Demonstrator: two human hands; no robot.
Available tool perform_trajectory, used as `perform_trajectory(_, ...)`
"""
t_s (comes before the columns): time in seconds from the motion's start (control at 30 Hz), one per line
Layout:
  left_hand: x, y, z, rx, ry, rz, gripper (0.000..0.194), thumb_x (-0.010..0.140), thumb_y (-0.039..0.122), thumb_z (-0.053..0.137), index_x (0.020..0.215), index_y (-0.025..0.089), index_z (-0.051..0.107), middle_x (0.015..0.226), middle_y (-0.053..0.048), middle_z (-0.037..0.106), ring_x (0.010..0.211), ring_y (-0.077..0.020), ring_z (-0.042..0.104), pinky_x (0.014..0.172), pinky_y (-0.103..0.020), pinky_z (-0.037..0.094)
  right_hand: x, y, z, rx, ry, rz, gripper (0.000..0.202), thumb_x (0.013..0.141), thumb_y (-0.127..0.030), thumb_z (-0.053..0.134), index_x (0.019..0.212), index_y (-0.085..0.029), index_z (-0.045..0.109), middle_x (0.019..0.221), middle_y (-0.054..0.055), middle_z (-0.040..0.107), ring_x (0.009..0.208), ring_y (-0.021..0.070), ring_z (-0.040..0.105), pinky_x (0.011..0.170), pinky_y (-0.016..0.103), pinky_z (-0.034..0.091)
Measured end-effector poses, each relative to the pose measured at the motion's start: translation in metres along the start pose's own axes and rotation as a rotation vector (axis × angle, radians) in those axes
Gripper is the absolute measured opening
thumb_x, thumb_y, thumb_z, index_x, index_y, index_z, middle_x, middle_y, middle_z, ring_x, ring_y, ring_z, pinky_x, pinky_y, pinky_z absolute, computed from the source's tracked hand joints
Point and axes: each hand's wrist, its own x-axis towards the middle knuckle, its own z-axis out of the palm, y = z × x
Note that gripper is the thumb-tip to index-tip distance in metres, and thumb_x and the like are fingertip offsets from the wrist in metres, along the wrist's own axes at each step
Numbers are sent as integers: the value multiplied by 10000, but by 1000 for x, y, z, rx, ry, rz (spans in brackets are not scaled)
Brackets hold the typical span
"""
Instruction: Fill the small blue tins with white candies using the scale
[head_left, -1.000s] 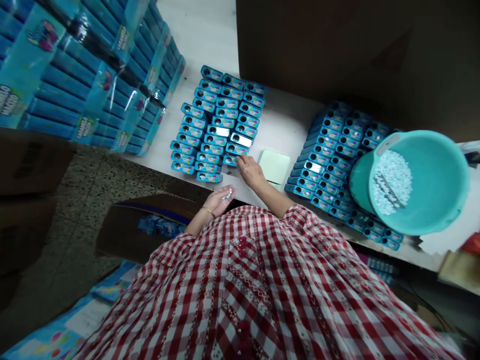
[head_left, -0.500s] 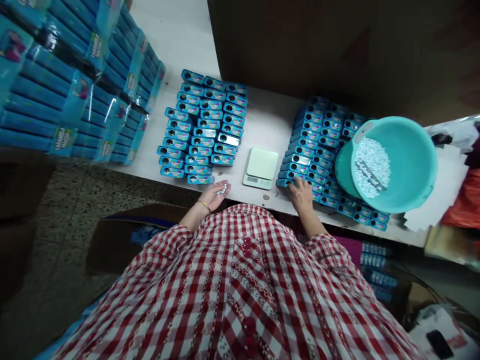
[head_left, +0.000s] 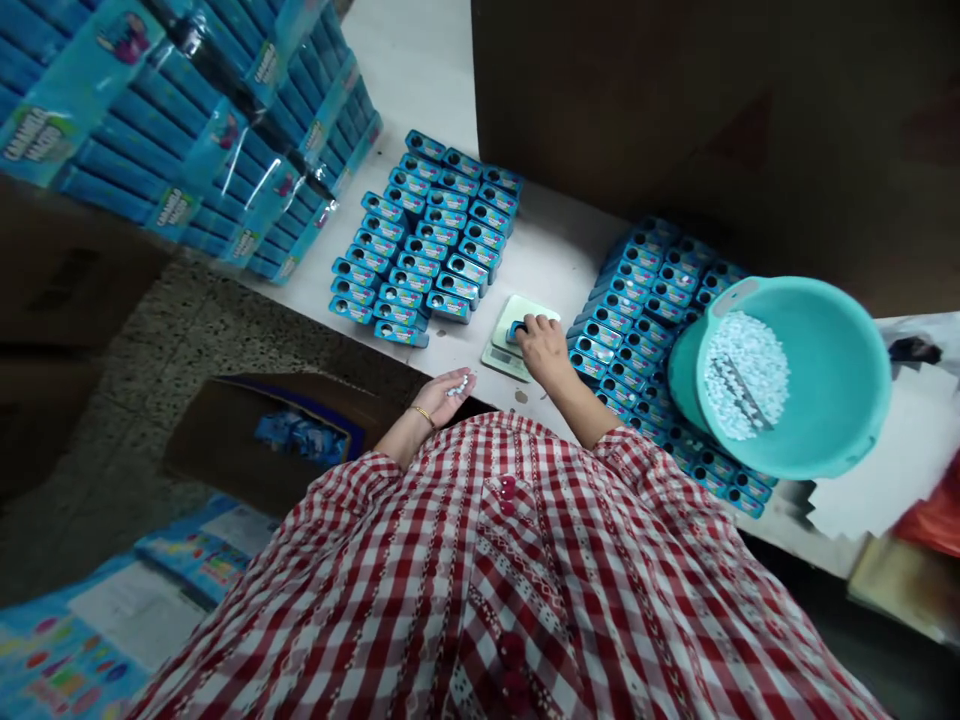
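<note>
Printed blue packs [head_left: 112,620]: low at the left, pale label area and coloured spots on top.
Wrapped stack [head_left: 180,150]: slim blue boxes under clear film, bound by a dark strap.
Floor carton [head_left: 202,437]: brown, beside the table; blue pieces [head_left: 300,437] inside, too dim to identify.
Left group of blue boxes [head_left: 442,233]: upright in three uneven columns, most tops with a round dark hole; contents unseen.
Left hand [head_left: 441,393]: palm up at the table edge, loosely cupped under a few white pellets [head_left: 459,386].
Scale [head_left: 502,360]: pale, between the two groups, partly covered by the right hand.
Small blue box [head_left: 515,331]: over the scale's plate, mostly hidden by fingers.
Right hand [head_left: 545,348]: grasping the small blue box.
Right group of blue boxes [head_left: 622,302]: close rows, round holes uppermost; some hidden behind the bucket.
Brown panel [head_left: 637,100]: large, along the far side of the table [head_left: 555,235].
Bucket [head_left: 840,380]: turquoise, tilted; a heap of white pellets with a dark strip [head_left: 739,392] on it.
White sheet [head_left: 892,460]: jagged-edged, right of the bucket.
Red material [head_left: 930,515]: far right.
</note>
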Motion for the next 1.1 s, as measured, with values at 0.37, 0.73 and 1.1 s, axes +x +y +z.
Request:
perform_trajectory(0.37, -4, -21, -6, 14, -27, -16, 174, 774, -41, 496, 828, 45, 637, 773, -113, 671, 771, -128, 665, 780, -211, 537, -89, 43, 34, 372, 363, 198, 284, 906, -305, 443, 1039, -184, 662, 1062, 102, 650, 969, 240, 552, 862, 396, 418)
perform_trajectory(0.73, -2, -11, -10, 20, -23, 12, 181, 759, -47, 505, 828, 53, 640, 798, -112, 678, 808, -130, 665, 851, -240, 523, -77, 35, 40, 377, 430, 244, 268, 888, -280, 461, 1042, -188, 660, 1029, 100, 638, 968, 241, 554, 863, 405, 452)
perform_trajectory(1.1, -11, -1, 31, 118, -257, 12, 207, 742, -32, 544, 876, 68, 666, 855, -106, 698, 810, -135, 662, 841, -267, 503, -57, -13, 14, 646, 353, 17, 316, 890, -350, 485, 1160, -220, 585, 1070, 103, 612, 1014, 232, 561, 888, 403, 483)
